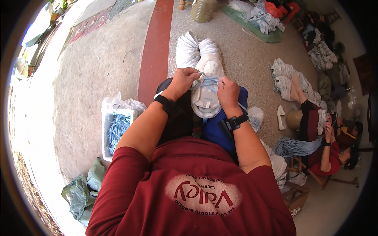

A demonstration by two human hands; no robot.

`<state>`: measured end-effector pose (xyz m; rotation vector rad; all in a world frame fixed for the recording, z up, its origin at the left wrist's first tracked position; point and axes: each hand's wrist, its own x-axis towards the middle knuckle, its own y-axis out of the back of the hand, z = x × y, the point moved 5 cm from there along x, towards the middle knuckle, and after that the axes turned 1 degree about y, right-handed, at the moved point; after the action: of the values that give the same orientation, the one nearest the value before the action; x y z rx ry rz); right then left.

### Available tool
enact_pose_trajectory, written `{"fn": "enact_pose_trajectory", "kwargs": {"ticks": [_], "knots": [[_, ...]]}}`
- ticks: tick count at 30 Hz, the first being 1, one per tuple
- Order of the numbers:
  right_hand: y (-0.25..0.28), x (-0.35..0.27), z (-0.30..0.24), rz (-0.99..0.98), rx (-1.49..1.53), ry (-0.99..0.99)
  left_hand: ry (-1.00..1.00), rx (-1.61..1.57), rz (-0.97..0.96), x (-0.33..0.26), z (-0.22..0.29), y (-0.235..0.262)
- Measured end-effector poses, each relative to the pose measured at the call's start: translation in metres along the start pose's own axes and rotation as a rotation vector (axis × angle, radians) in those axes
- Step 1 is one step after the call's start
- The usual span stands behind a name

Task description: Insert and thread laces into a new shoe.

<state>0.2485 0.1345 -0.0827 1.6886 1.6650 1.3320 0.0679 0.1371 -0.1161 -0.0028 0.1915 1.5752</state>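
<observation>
Across my lap lies a white shoe upper (206,103), its rounded opening toward me, with light blue shoelace (208,81) strung over its front. My left hand (183,82) is closed in a pinch on the lace at the upper's left side. On the opposite side my right hand (228,92) is closed too, thumb and fingers pinching the lace near the edge; its fingertips are partly hidden. Just beyond, nested rows of white shoe uppers (189,51) lie on the floor.
At my left stands a white foam box (105,135) of blue laces, beside a crumpled green sack (80,192). To the right are a bundle of blue-grey laces (297,147), a white shoe (281,118) and seated people (328,153). A metal tin (202,10) stands ahead.
</observation>
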Motion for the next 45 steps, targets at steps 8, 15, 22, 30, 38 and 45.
{"fn": "enact_pose_trajectory", "kwargs": {"ticks": [8, 15, 22, 30, 38, 45], "knots": [[-0.006, 0.001, 0.003, 0.042, -0.040, 0.075, 0.006, -0.181, -0.170, 0.000, -0.002, -0.011], [-0.020, 0.010, 0.023, -0.483, 1.085, -0.470, 0.096, -0.120, -0.138, 0.010, -0.013, -0.007], [-0.014, 0.005, 0.029, -0.217, 0.394, -0.332, -0.132, 0.621, 0.071, 0.001, 0.011, -0.004], [0.014, -0.024, 0.039, -0.104, 0.554, -0.254, -0.204, 0.715, 0.129, -0.024, 0.018, 0.014], [0.076, -0.069, 0.159, 0.268, 1.023, -0.725, -0.159, -0.112, 0.237, -0.037, -0.021, 0.076], [0.139, -0.060, 0.050, 0.017, 0.100, 0.125, -0.588, 0.659, 0.010, -0.079, 0.067, 0.063]]}}
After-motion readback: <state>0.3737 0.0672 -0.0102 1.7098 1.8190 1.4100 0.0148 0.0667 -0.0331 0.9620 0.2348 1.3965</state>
